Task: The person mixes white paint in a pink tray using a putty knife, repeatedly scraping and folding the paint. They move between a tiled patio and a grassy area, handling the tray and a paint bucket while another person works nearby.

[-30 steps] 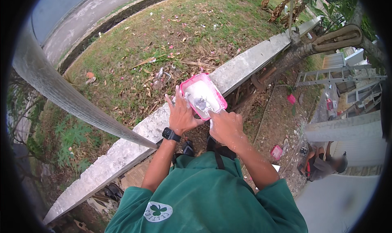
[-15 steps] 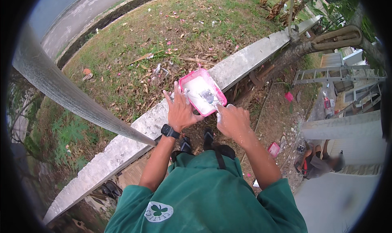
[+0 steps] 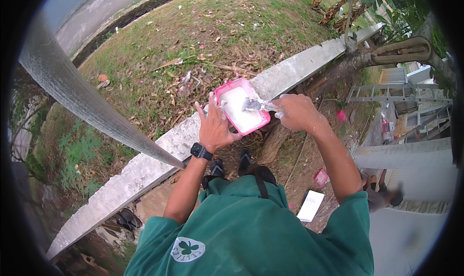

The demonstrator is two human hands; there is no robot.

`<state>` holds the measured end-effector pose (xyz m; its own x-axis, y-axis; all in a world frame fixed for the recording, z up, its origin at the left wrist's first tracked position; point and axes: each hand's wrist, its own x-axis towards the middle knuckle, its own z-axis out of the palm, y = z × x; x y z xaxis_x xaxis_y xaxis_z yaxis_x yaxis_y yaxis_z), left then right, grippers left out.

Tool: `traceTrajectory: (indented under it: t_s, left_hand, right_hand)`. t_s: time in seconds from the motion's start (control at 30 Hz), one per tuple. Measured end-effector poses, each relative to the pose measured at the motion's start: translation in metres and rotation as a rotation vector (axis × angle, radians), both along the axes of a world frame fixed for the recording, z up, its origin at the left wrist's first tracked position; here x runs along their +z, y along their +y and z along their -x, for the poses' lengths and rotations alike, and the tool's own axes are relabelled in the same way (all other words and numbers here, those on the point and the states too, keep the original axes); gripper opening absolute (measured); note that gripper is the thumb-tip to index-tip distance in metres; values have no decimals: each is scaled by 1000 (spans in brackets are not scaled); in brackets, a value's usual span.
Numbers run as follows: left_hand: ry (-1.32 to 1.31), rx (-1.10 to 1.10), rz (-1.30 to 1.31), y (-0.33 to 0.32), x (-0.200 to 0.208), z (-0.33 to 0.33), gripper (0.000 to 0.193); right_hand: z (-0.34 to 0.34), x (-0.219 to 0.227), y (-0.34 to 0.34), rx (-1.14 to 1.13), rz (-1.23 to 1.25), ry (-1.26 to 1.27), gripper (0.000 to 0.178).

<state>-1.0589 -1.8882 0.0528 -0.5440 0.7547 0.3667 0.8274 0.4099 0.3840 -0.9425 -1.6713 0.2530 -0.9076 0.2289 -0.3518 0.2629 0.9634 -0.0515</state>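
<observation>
A pink rectangular tub (image 3: 218, 88) with smooth white paste (image 3: 235, 102) inside sits tilted at the top of the low concrete wall. My left hand (image 3: 214, 127), wearing a dark watch, holds the tub's near left corner. Its thumb lies along the near edge; its other fingers are spread up the left side, with white smears on them. In my right hand (image 3: 296, 112) is a putty knife (image 3: 252, 104), gripped by its handle. The paste-streaked metal blade points left over the paste; whether it touches the surface I cannot tell.
The rough concrete wall (image 3: 140, 174) runs diagonally, with a grey pole (image 3: 111, 114) rising on its left. Another pink container (image 3: 321, 178) and a white rectangular panel (image 3: 311, 206) lie below right. A person (image 3: 382, 196) is near the building; ladders (image 3: 396, 96) stand farther off.
My right hand has moved right and up from the tub's near edge, and the putty knife now shows plainly over the paste. The dark patch in the paste is gone. My left hand stays.
</observation>
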Motion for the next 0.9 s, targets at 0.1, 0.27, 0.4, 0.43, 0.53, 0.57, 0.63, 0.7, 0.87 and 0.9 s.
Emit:
traceTrajectory:
  t_s: [0.1,0.27,0.4,0.43,0.53,0.57,0.63,0.7,0.87,0.9]
  left_hand:
    - [52,1,-102,0,-1,-1,129]
    - [-19,-23,-21,-2,-1,2,131]
    - [-45,-17,58,-4,6,3,140]
    - [-59,-22,54,-4,7,3,143]
    - [-104,-27,7,-4,13,1,157]
    - [-134,-25,12,-3,14,0,155]
    - [-193,-19,18,-1,16,-2,152]
    - [-160,6,45,1,19,-3,151]
    - [-205,76,102,4,28,-10,147]
    - [-218,90,101,4,29,-11,147]
  right_hand:
    - [3,-29,-8,-21,18,99,44]
    - [-3,-41,-5,103,76,26,42]
    - [3,-16,38,301,78,55,48]
    - [10,-14,47,349,82,27,48]
    - [40,-16,66,492,153,-22,49]
    - [52,-21,68,532,123,-75,51]
    - [80,-31,68,612,67,-155,55]
    - [110,-33,73,728,-12,-73,44]
    - [157,-30,82,897,-14,-4,20]
    - [160,-32,80,919,6,27,20]
